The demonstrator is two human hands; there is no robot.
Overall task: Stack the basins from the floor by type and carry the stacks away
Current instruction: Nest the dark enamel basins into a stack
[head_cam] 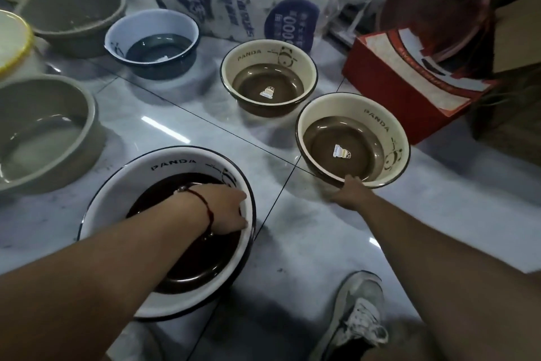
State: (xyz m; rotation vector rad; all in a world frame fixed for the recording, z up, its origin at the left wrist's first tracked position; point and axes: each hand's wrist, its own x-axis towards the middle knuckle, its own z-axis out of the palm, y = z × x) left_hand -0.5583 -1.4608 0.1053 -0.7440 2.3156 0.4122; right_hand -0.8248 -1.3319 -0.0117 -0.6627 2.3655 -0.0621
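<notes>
Enamel basins: several lie apart on the glossy tiled floor (181, 126), none stacked yet.
Left hand (225, 208): lower centre of frame, reaching inside the white basin with dark brown bottom (117, 202), fingers curled against its right inner wall; grip looks partial, thumb hidden.
Right hand (349, 190): right of centre, fingers closed over the near rim of the near cream basin (389, 126), which appears tilted toward the hand.
Matching type: far cream basin (231, 67) sits just beyond, centre of frame, with the same PANDA print.
Other types: blue-rimmed basin (152, 24) and grey basins (70, 3) at upper left.
Risk, slip: a one-sided rim pinch may let the cream basin swing or drop on the hard tile, chipping enamel.
Risk, mismatch: white and cream basins share the print, so nesting them would mix types.
Risk, collision: red box (409, 91) stands just beside the lifted basin.
Risk, footing: shoe (357, 319) at lower right rests on a reflective, possibly slick floor.
</notes>
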